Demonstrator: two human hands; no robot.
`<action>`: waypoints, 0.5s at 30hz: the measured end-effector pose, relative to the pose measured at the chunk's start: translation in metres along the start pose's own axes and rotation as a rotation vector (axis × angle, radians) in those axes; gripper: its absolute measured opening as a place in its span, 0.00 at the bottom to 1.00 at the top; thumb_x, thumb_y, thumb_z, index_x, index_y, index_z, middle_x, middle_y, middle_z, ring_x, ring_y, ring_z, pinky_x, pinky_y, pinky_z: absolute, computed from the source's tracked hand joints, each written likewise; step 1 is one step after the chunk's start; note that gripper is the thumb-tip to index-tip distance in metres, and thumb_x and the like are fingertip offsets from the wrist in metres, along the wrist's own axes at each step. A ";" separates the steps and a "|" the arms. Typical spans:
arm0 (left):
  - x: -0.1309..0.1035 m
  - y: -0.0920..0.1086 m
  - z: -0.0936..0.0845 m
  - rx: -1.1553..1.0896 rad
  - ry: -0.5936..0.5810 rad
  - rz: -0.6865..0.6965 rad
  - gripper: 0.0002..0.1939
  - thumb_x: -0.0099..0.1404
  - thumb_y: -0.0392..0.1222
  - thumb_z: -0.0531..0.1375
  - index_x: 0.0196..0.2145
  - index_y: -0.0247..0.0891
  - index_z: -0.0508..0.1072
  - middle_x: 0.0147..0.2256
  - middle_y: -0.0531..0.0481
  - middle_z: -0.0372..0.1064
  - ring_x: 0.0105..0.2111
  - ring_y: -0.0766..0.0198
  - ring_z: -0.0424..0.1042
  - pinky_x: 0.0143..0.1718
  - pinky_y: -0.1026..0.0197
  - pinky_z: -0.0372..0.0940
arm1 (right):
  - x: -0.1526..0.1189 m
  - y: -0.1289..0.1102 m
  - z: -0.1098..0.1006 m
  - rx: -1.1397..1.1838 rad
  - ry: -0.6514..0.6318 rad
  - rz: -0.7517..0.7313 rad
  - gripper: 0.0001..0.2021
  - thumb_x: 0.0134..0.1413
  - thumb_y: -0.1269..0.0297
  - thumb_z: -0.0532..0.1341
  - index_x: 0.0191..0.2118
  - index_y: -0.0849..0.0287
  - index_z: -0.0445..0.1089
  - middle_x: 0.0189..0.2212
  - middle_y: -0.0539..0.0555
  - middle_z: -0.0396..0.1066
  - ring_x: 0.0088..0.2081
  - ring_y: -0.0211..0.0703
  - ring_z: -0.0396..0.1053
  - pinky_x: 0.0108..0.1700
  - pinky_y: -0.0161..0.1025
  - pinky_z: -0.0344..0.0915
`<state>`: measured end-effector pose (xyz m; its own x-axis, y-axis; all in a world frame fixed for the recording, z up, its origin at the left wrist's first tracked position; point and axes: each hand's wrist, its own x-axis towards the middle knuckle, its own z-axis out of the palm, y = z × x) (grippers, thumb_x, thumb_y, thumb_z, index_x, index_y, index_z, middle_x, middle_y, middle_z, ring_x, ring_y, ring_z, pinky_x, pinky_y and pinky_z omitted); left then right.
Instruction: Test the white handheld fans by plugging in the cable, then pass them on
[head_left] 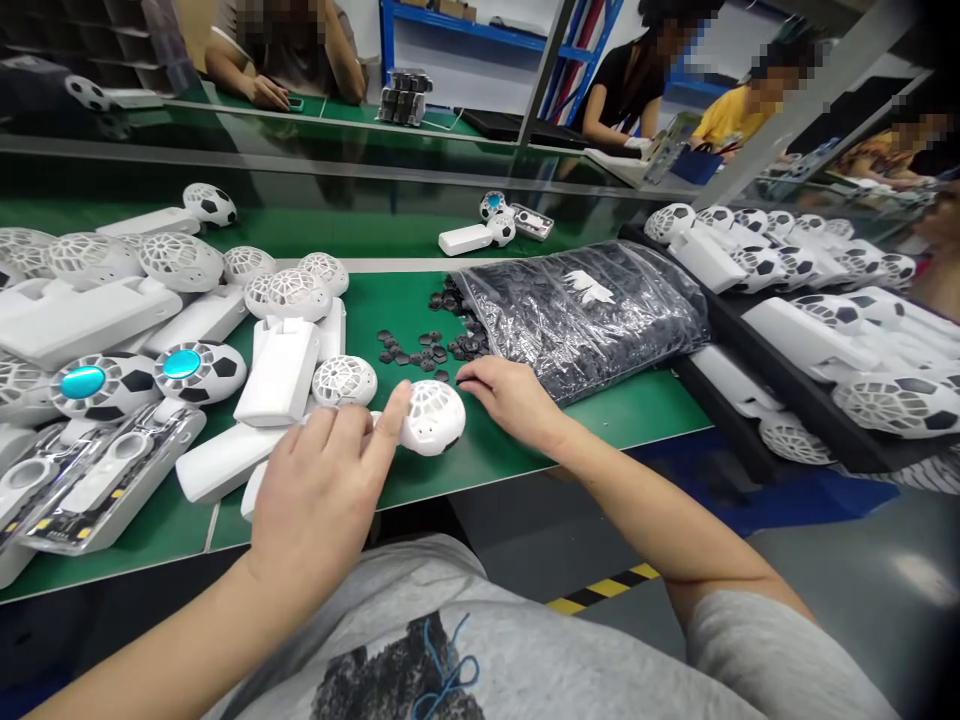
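My left hand [322, 475] is wrapped round a white handheld fan, its football-patterned round head [433, 415] showing beyond my thumb and forefinger. Most of its handle is hidden under the hand. Just right of the head, my right hand [517, 400] is closed in a pinch, with a small dark piece at the fingertips, apparently one of the black pentagon pieces. More black pentagon pieces [420, 350] lie scattered on the green table [382, 295]. They spill from the mouth of a clear plastic bag [592, 310] filled with them.
Many white fans [277, 365] are piled at left, two with turquoise centres [181, 363]. Clear-covered handles [112, 480] lie at front left. Black trays [810, 420] of football-patterned fans stand at right. More fan parts [480, 235] lie behind the bag. Other people sit beyond the table.
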<state>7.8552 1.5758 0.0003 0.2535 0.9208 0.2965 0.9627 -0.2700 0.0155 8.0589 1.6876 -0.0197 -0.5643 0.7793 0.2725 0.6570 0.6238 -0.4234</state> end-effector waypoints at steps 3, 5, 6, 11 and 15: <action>0.004 0.000 0.006 0.003 -0.077 0.051 0.24 0.61 0.43 0.54 0.54 0.32 0.65 0.33 0.40 0.65 0.34 0.49 0.66 0.32 0.51 0.61 | -0.013 -0.006 -0.009 0.253 0.076 0.077 0.04 0.55 0.70 0.58 0.34 0.59 0.70 0.29 0.50 0.72 0.31 0.38 0.69 0.37 0.35 0.64; 0.007 -0.004 0.013 -0.057 -0.084 0.054 0.24 0.60 0.48 0.56 0.51 0.32 0.67 0.38 0.37 0.65 0.38 0.47 0.65 0.36 0.49 0.62 | -0.022 -0.014 -0.011 0.429 0.097 0.089 0.02 0.54 0.68 0.60 0.33 0.58 0.70 0.30 0.50 0.72 0.33 0.38 0.69 0.37 0.35 0.65; 0.009 -0.006 0.016 -0.085 -0.078 0.048 0.24 0.60 0.48 0.56 0.51 0.32 0.67 0.40 0.37 0.65 0.40 0.47 0.65 0.38 0.49 0.62 | -0.027 -0.019 -0.010 0.488 0.106 0.073 0.02 0.54 0.68 0.61 0.32 0.58 0.71 0.31 0.50 0.71 0.35 0.39 0.69 0.40 0.36 0.65; 0.017 -0.013 0.021 -0.137 -0.088 0.044 0.29 0.61 0.46 0.56 0.57 0.33 0.59 0.42 0.39 0.68 0.43 0.48 0.66 0.42 0.49 0.61 | -0.040 -0.038 0.007 0.490 0.107 -0.040 0.01 0.50 0.69 0.64 0.30 0.56 0.73 0.40 0.53 0.64 0.45 0.42 0.64 0.52 0.44 0.60; 0.021 -0.015 0.016 -0.231 -0.108 0.052 0.28 0.60 0.48 0.57 0.56 0.35 0.60 0.49 0.40 0.66 0.47 0.50 0.66 0.45 0.51 0.62 | -0.033 -0.038 0.021 0.485 0.113 -0.065 0.02 0.48 0.69 0.65 0.28 0.57 0.71 0.44 0.55 0.62 0.49 0.45 0.62 0.54 0.47 0.59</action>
<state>7.8479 1.6037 -0.0088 0.3229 0.9253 0.1989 0.9042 -0.3637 0.2240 8.0418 1.6368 -0.0304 -0.5212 0.7580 0.3923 0.2992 0.5927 -0.7478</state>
